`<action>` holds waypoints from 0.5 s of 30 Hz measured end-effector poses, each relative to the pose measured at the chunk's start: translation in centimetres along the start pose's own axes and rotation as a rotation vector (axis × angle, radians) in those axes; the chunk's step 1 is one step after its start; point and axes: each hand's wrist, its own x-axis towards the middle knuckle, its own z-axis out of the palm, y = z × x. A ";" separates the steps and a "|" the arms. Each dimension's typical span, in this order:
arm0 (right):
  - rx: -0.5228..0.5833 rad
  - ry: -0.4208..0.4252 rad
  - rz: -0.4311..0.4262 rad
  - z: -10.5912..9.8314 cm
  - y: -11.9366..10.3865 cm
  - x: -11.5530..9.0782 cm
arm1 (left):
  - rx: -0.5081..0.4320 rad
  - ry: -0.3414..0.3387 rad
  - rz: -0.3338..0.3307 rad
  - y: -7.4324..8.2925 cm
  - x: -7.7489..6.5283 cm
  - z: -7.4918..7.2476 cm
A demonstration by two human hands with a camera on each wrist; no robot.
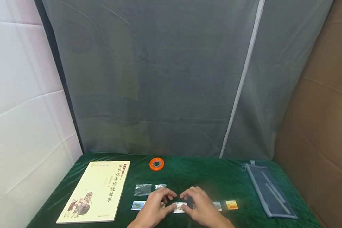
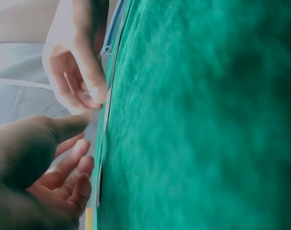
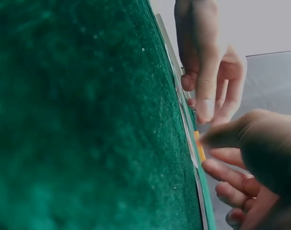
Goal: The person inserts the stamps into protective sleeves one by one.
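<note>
A small stamp-like picture card (image 1: 179,207) lies on the green cloth in a row of similar cards. My left hand (image 1: 156,205) touches its left edge with the thumb, and my right hand (image 1: 200,205) has its thumb on the right edge. Both hands' other fingers arch loosely above the cloth. To the left lies a blue-green card (image 1: 137,205); a pale card (image 1: 218,206) and an orange card (image 1: 231,205) lie to the right. My hands partly cover other cards in the row. Both wrist views show the thumbs low beside the cards' thin edges.
Two clear plastic sleeves, a larger one (image 1: 142,190) and a smaller one (image 1: 160,186), lie behind the left hand. An orange ring-shaped roll (image 1: 152,164) is farther back. A cream book (image 1: 94,190) lies left, a blue zip pouch (image 1: 270,190) right. Fabric walls surround the table.
</note>
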 end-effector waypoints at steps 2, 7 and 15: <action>0.049 0.001 -0.001 0.0 -0.3 0.1 | -0.017 0.025 -0.010 -0.2 -0.1 -0.5; 0.107 -0.006 -0.037 0.4 -1.4 0.6 | 0.019 0.113 -0.069 -0.7 -0.2 -2.0; 0.017 -0.075 -0.063 2.5 -3.2 2.4 | 0.120 0.203 -0.145 -1.3 0.5 -3.7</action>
